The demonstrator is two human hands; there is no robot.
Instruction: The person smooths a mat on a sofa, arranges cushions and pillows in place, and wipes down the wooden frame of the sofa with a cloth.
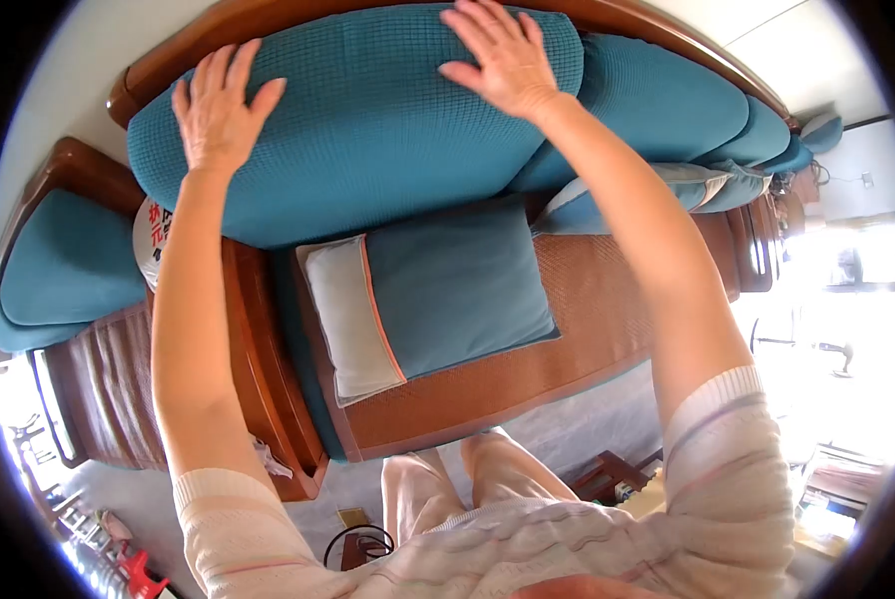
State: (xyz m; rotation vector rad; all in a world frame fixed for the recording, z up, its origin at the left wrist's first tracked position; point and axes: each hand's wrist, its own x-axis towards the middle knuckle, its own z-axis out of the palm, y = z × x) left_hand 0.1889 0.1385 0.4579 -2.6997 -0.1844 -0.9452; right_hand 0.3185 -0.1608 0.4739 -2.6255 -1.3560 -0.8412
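Observation:
Both arms reach forward over a sofa with a teal, waffle-textured back cushion (pixel 367 110). At the cushion's upper left lies my left hand (pixel 218 115), palm down with the fingers spread. My right hand (pixel 502 60) rests near its upper right edge, fingers apart. Neither hand holds anything. Below them a pillow (pixel 457 285) in teal and light grey, with an orange stripe, lies on the brown woven seat mat (pixel 607 299).
More teal back cushions (pixel 667 100) run to the right, with further pillows (pixel 687 185) below. A wooden armrest (pixel 268 369) stands at the left, beside another seat with a teal cushion (pixel 73 260). A red stool (pixel 140 574) is at the lower left.

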